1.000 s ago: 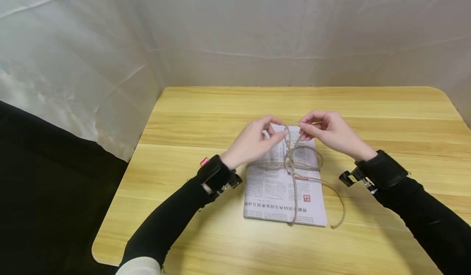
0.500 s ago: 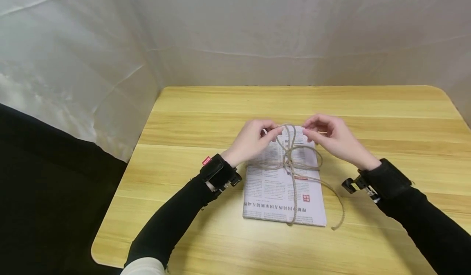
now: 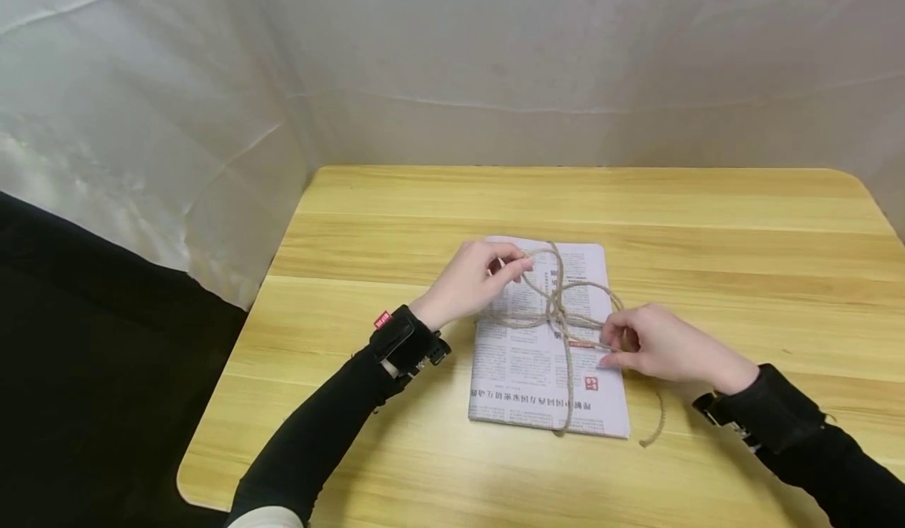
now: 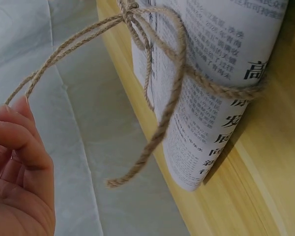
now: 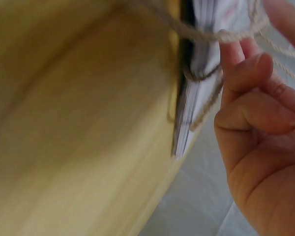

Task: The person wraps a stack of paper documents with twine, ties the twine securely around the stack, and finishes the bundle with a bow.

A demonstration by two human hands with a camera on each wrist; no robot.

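1. Head view: a folded newspaper (image 3: 547, 339) lies flat near the middle of the wooden table (image 3: 742, 237), tied crosswise with jute twine (image 3: 566, 371) that meets in a knot (image 3: 555, 312) on top of the paper.
2. The left hand (image 3: 470, 280) sits over the paper's far left corner, with thumb and fingertips pinched on a loop of the twine that runs from the knot. In the left wrist view the doubled strand reaches up to the fingertips (image 4: 19, 110) and looks taut.
3. The right hand (image 3: 661, 346) rests at the paper's right edge, just right of the knot. Its fingers are curled in around the twine strand that crosses there; the right wrist view shows a fingertip (image 5: 231, 49) against the twine at the paper's edge, but it is blurred, so how firmly it holds I cannot tell.
4. A loose tail of twine (image 3: 654, 426) curves off the paper's right side and ends on the table near the paper's near right corner, beside the right wrist.
5. Edges: the paper's near edge is well back from the table's front edge; its far edge leaves a broad strip of bare wood before the white backdrop (image 3: 566, 64). Bare table also lies left of the left hand and, wider, right of the right hand.
6. The table's left edge drops off to a dark area (image 3: 92, 371).
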